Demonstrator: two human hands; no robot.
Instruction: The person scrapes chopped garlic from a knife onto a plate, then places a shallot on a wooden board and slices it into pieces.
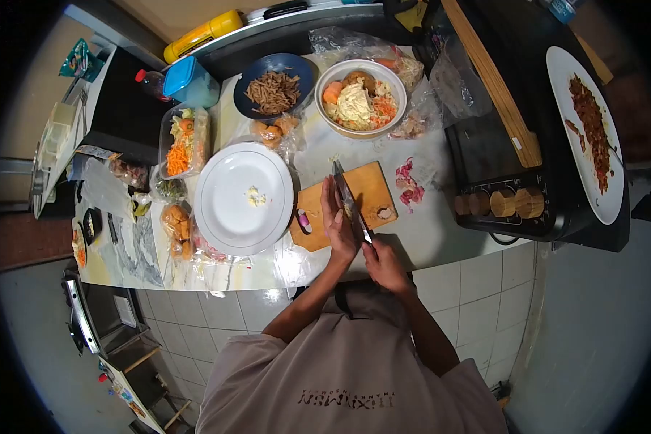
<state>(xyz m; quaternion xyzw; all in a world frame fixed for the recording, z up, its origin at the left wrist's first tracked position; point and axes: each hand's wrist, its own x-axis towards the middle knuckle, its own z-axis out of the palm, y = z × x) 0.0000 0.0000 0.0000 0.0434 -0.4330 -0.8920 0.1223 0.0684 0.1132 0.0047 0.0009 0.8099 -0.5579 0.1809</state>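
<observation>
My right hand is wrapped round the handle of a kitchen knife, its blade pointing away from me above the wooden cutting board. Against the side of the blade, or very close to it, my left hand is stretched out flat with the fingers straight. A purple-pink shallot piece lies on the board's left part, next to a dark gap. Near the board's right corner sits a small pale piece. Reddish-purple peelings are scattered on the counter to the right.
Left of the board stands a white plate with pale crumbs. Behind are a white bowl of mixed food and a dark bowl of brown strips. A stove with wooden knobs is at right, beneath a long plate.
</observation>
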